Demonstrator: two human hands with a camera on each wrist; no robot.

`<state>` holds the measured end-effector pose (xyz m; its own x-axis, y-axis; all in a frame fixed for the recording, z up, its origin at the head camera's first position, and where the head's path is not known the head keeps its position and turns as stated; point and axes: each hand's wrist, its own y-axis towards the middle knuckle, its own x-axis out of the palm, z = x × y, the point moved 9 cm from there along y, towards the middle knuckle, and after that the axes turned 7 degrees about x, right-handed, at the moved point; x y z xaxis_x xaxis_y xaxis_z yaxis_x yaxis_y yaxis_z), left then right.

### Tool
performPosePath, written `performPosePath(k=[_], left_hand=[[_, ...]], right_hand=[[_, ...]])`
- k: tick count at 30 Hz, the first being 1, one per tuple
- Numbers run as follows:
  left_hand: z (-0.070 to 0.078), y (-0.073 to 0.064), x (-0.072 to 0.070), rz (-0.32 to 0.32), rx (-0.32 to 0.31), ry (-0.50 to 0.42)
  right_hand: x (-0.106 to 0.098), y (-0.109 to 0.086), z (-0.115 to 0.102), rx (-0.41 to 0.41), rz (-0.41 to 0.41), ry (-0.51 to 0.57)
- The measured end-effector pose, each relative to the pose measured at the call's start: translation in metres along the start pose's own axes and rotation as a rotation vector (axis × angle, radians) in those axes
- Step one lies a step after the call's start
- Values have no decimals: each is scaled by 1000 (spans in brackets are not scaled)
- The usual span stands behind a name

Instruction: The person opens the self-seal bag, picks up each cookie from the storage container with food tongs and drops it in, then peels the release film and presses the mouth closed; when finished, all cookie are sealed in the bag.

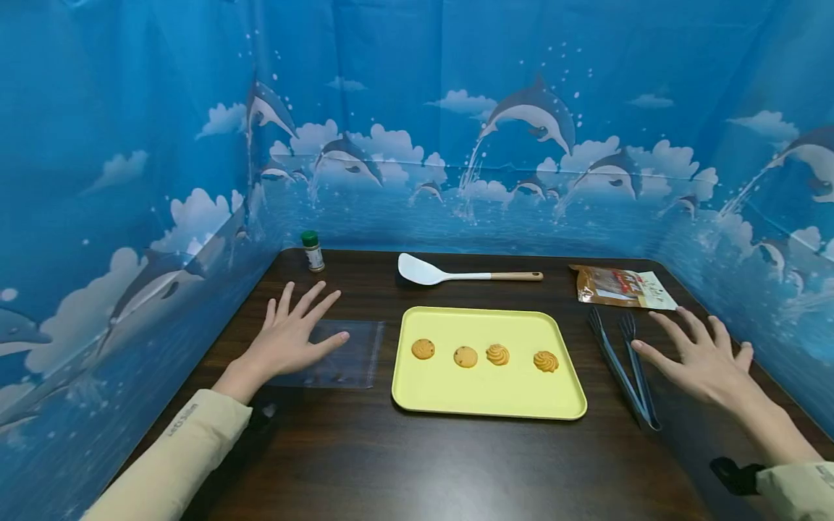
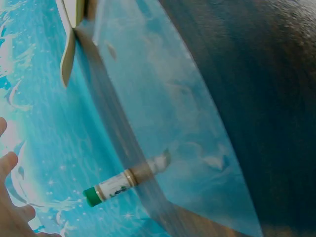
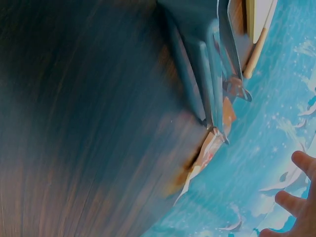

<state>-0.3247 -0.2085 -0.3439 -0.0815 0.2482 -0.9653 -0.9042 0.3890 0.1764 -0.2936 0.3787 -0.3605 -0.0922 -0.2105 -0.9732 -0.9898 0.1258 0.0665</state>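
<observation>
the left hand by the clear bag near the desk's left edge and the right hand beside the tongs near the right edge are hovering, fingers splayed, gripping nothing, though a careless right-hand dip could be knocking the tongs askew.

We see a pale cream left sleeve, softly puffed, with a smooth cuff at the forearm and small dark lettering, hard to read, near it. Our right sleeve matches and carries lettering too; a black wrist-worn device with a rounded end sits beside it.
</observation>
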Motion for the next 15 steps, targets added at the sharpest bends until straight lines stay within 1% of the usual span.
performPosePath(k=[3, 7, 11, 13, 15], left_hand=[[0, -3, 1, -6, -1, -11], [2, -6, 3, -22, -2, -46], [5, -6, 0, -34, 8, -58], [6, -7, 1, -46, 10, -65], [8, -8, 3, -58, 16, -74]], right_hand=[[0, -3, -7, -9, 5, 12], [-5, -7, -26, -47, 60, 34], [-21, -11, -56, -138, 190, 128], [-29, -17, -73, -188, 259, 195], [-32, -22, -89, -229, 306, 249]])
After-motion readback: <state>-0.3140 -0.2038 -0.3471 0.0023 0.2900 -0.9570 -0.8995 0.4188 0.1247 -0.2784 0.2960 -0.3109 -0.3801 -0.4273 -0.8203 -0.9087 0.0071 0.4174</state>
